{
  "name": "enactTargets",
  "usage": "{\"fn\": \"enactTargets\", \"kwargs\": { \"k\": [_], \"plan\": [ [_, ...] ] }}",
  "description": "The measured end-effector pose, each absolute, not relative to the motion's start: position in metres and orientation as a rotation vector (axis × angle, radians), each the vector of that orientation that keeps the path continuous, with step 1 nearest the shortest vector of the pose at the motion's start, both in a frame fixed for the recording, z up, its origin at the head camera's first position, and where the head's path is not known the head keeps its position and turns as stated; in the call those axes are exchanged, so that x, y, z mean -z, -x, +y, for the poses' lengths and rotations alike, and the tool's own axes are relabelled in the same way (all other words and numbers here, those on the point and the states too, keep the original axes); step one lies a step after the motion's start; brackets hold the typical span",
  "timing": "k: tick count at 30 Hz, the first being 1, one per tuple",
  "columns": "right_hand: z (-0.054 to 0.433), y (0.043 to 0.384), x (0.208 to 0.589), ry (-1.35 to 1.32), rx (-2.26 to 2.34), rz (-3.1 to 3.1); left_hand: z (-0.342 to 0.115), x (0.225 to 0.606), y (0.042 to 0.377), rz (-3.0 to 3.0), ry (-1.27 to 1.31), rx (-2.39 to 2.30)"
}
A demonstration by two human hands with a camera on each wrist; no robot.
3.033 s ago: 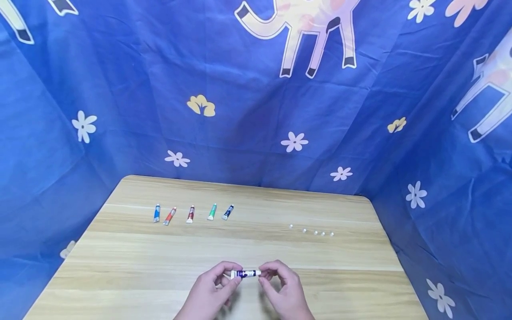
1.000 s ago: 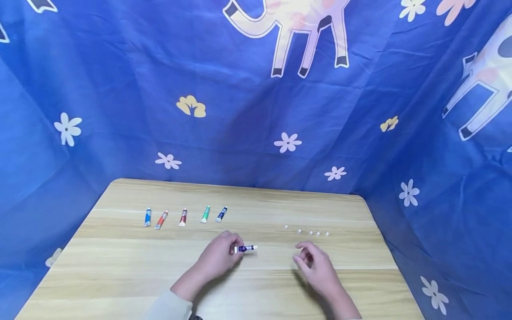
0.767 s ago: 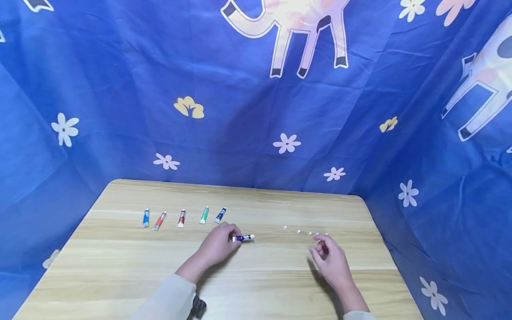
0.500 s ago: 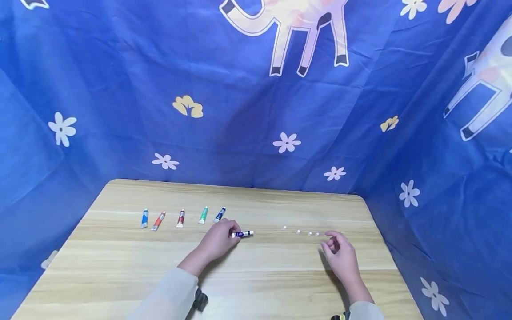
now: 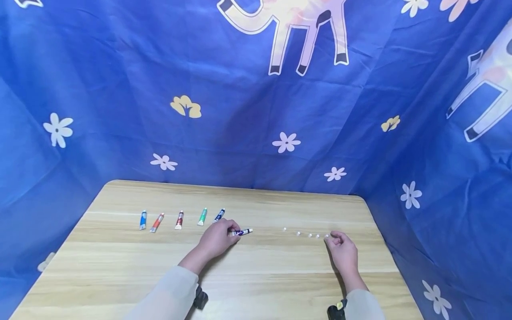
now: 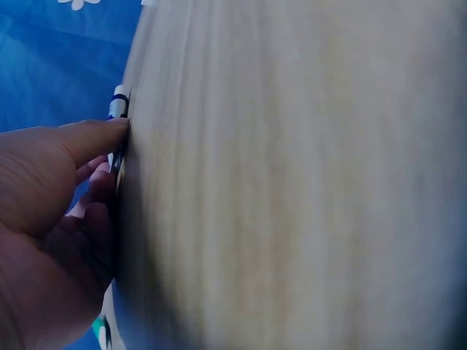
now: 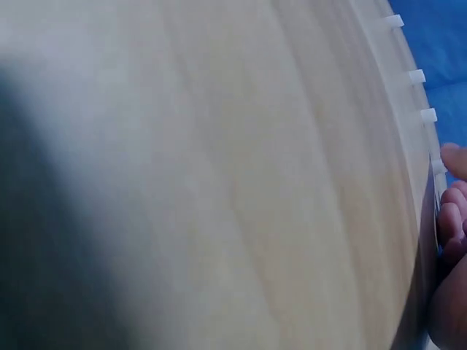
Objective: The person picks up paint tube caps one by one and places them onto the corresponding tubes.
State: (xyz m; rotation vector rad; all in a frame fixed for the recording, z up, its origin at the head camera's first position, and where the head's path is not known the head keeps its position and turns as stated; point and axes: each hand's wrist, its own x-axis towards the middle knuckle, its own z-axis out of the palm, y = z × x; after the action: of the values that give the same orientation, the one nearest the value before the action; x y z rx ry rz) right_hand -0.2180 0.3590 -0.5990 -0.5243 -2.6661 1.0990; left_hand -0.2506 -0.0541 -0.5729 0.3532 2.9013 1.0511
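Observation:
My left hand (image 5: 218,239) pinches a small white and purple paint tube (image 5: 243,232) near its flat end, low over the table, its white tip pointing right. In the left wrist view the thumb presses that tube (image 6: 117,103) against the curled fingers. At the right end of a row of small white caps, my right hand (image 5: 345,254) has its thumb and index finger around the last cap (image 5: 326,236). That cap (image 7: 438,166) shows right at the fingertip in the right wrist view. Several other caps (image 5: 310,235) stand to its left.
Several paint tubes lie apart at the back left: light blue (image 5: 143,220), orange (image 5: 157,222), dark red (image 5: 179,220), green (image 5: 202,217) and dark blue (image 5: 219,215), the last partly behind the left hand. A patterned blue cloth (image 5: 240,146) hangs behind the wooden table (image 5: 132,266).
Both hands were together at the tube near the front. They have parted: the left carried it back toward the tube row, while the right moved to the last cap and its fingers closed in.

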Motion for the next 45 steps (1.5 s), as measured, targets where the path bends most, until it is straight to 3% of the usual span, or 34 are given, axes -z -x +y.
{"fn": "enactTargets", "kwargs": {
  "k": [30,45],
  "plan": [
    [0.35,0.222,0.595,0.551,-1.043,-2.698,-0.07,0.582,0.25,2.739,-0.187,-1.392],
    [0.356,0.212,0.591,0.669,-1.363,-2.435,-0.094,0.566,0.262,3.198,0.024,-0.966]
  ]
}}
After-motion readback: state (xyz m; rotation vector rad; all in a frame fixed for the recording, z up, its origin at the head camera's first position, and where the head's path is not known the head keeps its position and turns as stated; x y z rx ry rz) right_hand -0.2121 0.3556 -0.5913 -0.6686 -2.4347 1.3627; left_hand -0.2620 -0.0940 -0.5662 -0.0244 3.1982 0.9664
